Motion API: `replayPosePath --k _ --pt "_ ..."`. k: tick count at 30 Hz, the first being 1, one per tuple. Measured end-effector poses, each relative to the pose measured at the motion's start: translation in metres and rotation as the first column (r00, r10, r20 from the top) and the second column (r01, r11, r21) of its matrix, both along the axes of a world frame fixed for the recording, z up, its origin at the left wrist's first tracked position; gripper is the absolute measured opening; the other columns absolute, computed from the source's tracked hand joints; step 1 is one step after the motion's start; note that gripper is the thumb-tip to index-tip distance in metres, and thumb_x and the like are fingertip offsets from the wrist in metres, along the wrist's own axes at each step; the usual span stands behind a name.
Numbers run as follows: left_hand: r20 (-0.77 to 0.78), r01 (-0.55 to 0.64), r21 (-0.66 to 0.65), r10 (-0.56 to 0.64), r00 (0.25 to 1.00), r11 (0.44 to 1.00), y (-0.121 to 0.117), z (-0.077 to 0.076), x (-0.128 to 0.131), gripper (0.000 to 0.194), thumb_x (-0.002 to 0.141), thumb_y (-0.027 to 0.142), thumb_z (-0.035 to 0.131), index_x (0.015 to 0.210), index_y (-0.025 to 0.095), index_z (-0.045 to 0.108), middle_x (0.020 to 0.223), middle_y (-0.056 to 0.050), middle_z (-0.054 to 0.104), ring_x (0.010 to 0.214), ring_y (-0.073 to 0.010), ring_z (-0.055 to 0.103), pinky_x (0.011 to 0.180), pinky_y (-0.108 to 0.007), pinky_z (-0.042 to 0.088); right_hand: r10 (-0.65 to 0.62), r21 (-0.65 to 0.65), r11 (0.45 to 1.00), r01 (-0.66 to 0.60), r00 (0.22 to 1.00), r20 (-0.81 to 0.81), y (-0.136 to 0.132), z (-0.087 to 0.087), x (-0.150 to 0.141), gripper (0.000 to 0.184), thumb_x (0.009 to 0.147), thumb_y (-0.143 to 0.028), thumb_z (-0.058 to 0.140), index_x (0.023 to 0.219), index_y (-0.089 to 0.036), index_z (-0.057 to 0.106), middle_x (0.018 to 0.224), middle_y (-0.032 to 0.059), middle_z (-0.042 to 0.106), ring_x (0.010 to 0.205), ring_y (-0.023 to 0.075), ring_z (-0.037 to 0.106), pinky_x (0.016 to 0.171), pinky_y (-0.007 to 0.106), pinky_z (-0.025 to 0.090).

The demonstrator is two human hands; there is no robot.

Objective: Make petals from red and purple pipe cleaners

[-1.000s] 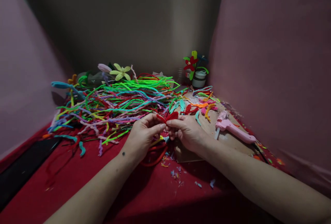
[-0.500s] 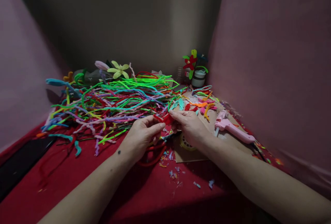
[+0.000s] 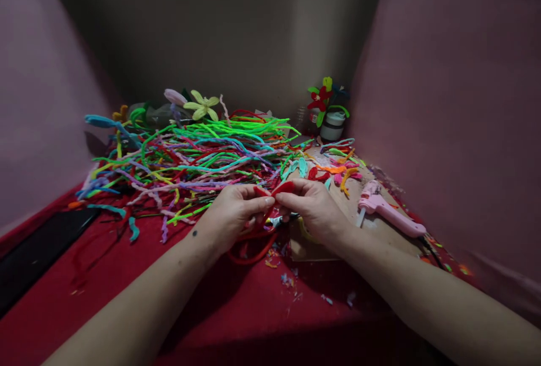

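My left hand point(image 3: 234, 214) and my right hand point(image 3: 313, 208) meet at the middle of the red cloth, both pinched on a red pipe cleaner piece point(image 3: 274, 190) bent into petal-like loops. Thumbs and forefingers press together around it. A loose red pipe cleaner loop point(image 3: 253, 253) lies on the cloth just under my hands. Right behind my hands spreads a big pile of pipe cleaners point(image 3: 190, 157) in green, purple, blue, yellow and red.
A pink glue gun point(image 3: 389, 211) lies on a cardboard sheet point(image 3: 380, 233) at the right, among cut petal shapes point(image 3: 333, 168). A small jar with pipe cleaner flowers point(image 3: 332, 115) stands at the back right; a pale yellow flower point(image 3: 203, 105) lies behind the pile. Pink walls close both sides.
My hands stay together on the red piece, turning and pinching it; my right fingers shifted over its top and back. The view has drifted slightly.
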State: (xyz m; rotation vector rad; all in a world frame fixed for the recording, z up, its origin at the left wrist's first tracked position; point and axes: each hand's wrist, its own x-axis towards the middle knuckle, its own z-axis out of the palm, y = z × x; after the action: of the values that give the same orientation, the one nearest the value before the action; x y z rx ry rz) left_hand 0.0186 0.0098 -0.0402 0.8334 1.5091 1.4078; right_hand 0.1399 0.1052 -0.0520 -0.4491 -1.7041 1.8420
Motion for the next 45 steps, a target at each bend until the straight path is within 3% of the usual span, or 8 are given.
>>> replayPosePath --k 6,10,16,24,29,32,37,45 --pt "-0.059 0.086 -0.003 -0.086 0.995 0.996 -0.002 0.002 -0.004 0.016 0.062 0.024 0.069 0.073 0.015 0.063 0.06 0.001 0.059 0.048 -0.0082 0.049 0.049 -0.02 0.037 -0.029 -0.22 0.975 0.021 0.999 -0.033 0.002 -0.002 -0.003 0.008 0.063 -0.02 0.065 0.066 -0.015 0.06 0.053 -0.0018 0.056 0.047 0.0092 0.05 0.048 0.023 0.04" --pt "-0.006 0.041 0.005 -0.041 0.999 0.999 0.0 0.0 -0.001 0.015 0.062 0.024 0.069 0.067 0.014 0.059 0.054 0.003 0.056 0.044 -0.0064 0.046 0.046 -0.019 0.035 0.006 -0.157 0.988 -0.006 1.0 0.001 0.0 0.0 -0.002 0.007 0.061 -0.018 0.066 0.064 -0.014 0.06 0.05 -0.0027 0.056 0.044 0.008 0.048 0.046 0.022 0.037" --pt "0.063 0.033 0.099 -0.039 0.997 0.995 0.001 -0.001 -0.001 0.034 0.061 0.02 0.071 0.093 0.02 0.06 0.065 0.003 0.062 0.049 -0.008 0.053 0.051 -0.02 0.041 0.022 -0.115 0.993 -0.017 0.999 0.043 0.001 -0.002 -0.003 0.005 0.063 -0.016 0.061 0.058 -0.014 0.06 0.048 -0.0028 0.055 0.042 0.0068 0.046 0.043 0.021 0.034" --pt "-0.205 -0.037 0.204 0.079 0.976 0.978 0.001 -0.001 0.006 0.009 0.066 0.023 0.066 0.07 0.017 0.063 0.06 0.002 0.061 0.051 -0.0094 0.052 0.05 -0.02 0.041 0.091 -0.279 0.957 -0.083 0.996 0.018 0.001 -0.003 -0.003 0.006 0.062 -0.015 0.058 0.056 -0.013 0.058 0.05 -0.0011 0.056 0.04 0.0071 0.047 0.041 0.021 0.035" --pt "-0.625 0.152 0.318 0.086 0.776 0.936 -0.002 -0.001 -0.001 0.011 0.073 0.025 0.059 0.072 0.02 0.069 0.067 -0.001 0.063 0.065 -0.0134 0.056 0.064 -0.023 0.043 0.085 -0.451 0.891 -0.049 0.995 0.06 0.001 -0.002 -0.005 0.007 0.057 -0.015 0.061 0.053 -0.012 0.055 0.046 -0.0012 0.054 0.038 0.0076 0.046 0.038 0.02 0.033" --pt "-0.576 0.145 0.255 0.029 0.817 0.956 -0.004 0.007 -0.004 0.012 0.072 0.028 0.061 0.076 0.019 0.069 0.069 -0.002 0.064 0.066 -0.0146 0.057 0.064 -0.024 0.044 0.091 -0.344 0.936 -0.081 0.996 0.015 0.002 -0.002 -0.003 0.009 0.061 -0.017 0.061 0.055 -0.013 0.056 0.048 -0.0015 0.054 0.04 0.007 0.045 0.04 0.021 0.033" --pt "-0.062 0.122 0.043 -0.119 0.991 0.992 -0.003 0.011 -0.007 0.018 0.069 0.034 0.065 0.072 0.015 0.065 0.059 -0.003 0.059 0.048 -0.0112 0.053 0.044 -0.021 0.04 -0.026 0.071 0.997 0.024 0.999 0.02 -0.002 0.004 0.004 0.01 0.069 -0.016 0.057 0.061 -0.015 0.061 0.053 -0.0029 0.053 0.048 0.0069 0.045 0.047 0.02 0.035" --pt "0.024 0.161 -0.003 -0.161 0.987 0.987 -0.002 0.006 -0.006 0.018 0.063 0.029 0.069 0.059 0.015 0.059 0.044 0.004 0.042 0.037 -0.0035 0.027 0.037 -0.018 0.017 -0.204 0.622 0.761 0.184 0.978 -0.039 -0.009 0.004 0.01 0.011 0.074 -0.017 0.055 0.073 -0.019 0.066 0.068 0.0009 0.062 0.063 0.0125 0.055 0.062 0.025 0.041"
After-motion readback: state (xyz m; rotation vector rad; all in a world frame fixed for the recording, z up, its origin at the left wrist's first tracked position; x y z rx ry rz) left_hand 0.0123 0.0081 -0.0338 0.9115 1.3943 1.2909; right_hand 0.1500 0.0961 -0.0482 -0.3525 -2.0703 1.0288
